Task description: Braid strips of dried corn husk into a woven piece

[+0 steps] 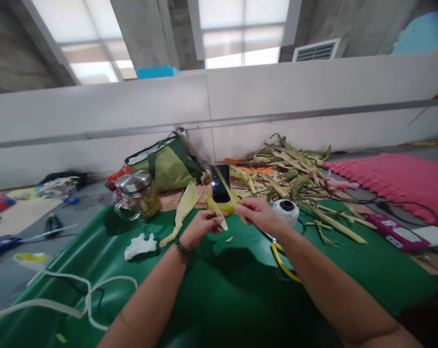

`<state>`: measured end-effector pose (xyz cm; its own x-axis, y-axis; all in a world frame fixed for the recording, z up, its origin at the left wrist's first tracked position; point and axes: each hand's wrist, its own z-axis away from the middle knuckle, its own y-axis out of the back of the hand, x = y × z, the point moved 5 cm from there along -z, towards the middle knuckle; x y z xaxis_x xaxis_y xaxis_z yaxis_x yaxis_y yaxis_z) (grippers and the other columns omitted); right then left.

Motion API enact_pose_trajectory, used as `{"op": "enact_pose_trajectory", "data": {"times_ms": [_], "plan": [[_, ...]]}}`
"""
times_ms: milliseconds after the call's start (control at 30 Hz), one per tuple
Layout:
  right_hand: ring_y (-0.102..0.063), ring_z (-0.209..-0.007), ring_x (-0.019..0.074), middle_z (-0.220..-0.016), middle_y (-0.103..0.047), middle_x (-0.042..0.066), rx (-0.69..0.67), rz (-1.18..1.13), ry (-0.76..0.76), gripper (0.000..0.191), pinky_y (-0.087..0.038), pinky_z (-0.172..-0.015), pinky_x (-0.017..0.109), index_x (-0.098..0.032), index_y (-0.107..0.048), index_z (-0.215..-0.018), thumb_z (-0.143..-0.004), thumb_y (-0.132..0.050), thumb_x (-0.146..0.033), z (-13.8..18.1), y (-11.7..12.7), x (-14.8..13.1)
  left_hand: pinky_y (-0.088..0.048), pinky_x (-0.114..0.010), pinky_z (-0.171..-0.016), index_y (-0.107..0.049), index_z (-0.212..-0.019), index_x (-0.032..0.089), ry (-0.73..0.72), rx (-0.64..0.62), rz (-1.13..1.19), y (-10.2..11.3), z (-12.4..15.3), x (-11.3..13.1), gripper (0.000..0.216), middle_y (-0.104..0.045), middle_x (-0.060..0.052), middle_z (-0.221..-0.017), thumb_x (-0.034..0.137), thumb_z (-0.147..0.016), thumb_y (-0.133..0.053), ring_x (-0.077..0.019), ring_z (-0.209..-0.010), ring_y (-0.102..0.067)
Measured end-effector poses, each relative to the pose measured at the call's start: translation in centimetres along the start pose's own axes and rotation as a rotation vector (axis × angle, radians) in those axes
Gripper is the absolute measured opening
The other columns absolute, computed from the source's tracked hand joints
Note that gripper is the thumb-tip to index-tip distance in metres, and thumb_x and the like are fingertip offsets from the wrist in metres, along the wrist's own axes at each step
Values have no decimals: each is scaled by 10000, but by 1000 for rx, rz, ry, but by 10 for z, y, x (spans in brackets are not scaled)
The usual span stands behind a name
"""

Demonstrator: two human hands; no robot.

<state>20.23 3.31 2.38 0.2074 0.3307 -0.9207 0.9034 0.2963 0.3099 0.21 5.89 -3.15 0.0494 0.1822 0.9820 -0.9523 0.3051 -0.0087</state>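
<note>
Both hands are raised over a green sheet [219,290] and meet at a thin pale strip of corn husk [221,220]. My left hand [200,227], with a bead bracelet at the wrist, is closed on the strip's lower end. My right hand [257,212] pinches the strip from the other side. Just behind the hands a phone [221,182] stands propped on a yellow-green holder [222,207]. A whole pale husk leaf [182,210] lies left of the hands.
A heap of dried husks [291,169] lies at the back right, with a white round device [287,209] and yellow-handled pliers [282,261] nearer. A glass jar [137,195], a green bag [161,162], crumpled tissue [139,245], white rope [59,295] and a pink mat [396,179] surround the sheet.
</note>
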Motion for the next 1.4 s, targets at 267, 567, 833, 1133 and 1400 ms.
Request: {"op": "enact_pose_trajectory", "data": {"times_ms": [267,567,833,1133,1400], "plan": [[-479,-425,89,-483,-509,-37,81,36,-120,284,-379,-443,221,-182,-551,-605,-777,-623,-397,-28,-58,34,-483,-228,-574,-704,-743,121,-43,-83,16,-14,8,1,264,-680,-32,-616,313,-586,-793,-123,-547,-613],[-504,-387,89,-495,-546,-47,-6,-136,-241,392,-427,-406,223,-181,-552,-673,-665,-724,-533,-25,-62,42,-482,-239,-612,-737,-794,123,-127,-36,6,-12,11,10,334,-704,-39,-716,353,-567,-824,-133,-626,-609],[-506,-381,68,-470,-531,-51,-99,-159,-264,515,-384,-393,190,-164,-516,-574,-609,-730,-630,-24,-63,34,-452,-220,-573,-733,-790,113,-98,-64,26,-14,11,8,360,-693,-45,-720,353,-545,-844,-106,-597,-567],[-483,-392,71,-482,-501,-55,-101,-92,-158,457,-383,-391,196,-189,-484,-600,-723,-658,-593,-22,-68,34,-391,-203,-507,-735,-861,144,-138,-95,232,-12,13,16,353,-620,-17,-663,406,-629,-778,-82,-539,-504],[-566,-432,89,-600,-625,-8,-291,-154,-286,437,-434,-433,210,-161,-537,-659,-741,-649,-576,-17,-86,39,-474,-266,-540,-542,-729,193,-216,-59,328,-26,12,9,436,-692,-67,-872,599,-699,-699,-179,-708,-636]]}}
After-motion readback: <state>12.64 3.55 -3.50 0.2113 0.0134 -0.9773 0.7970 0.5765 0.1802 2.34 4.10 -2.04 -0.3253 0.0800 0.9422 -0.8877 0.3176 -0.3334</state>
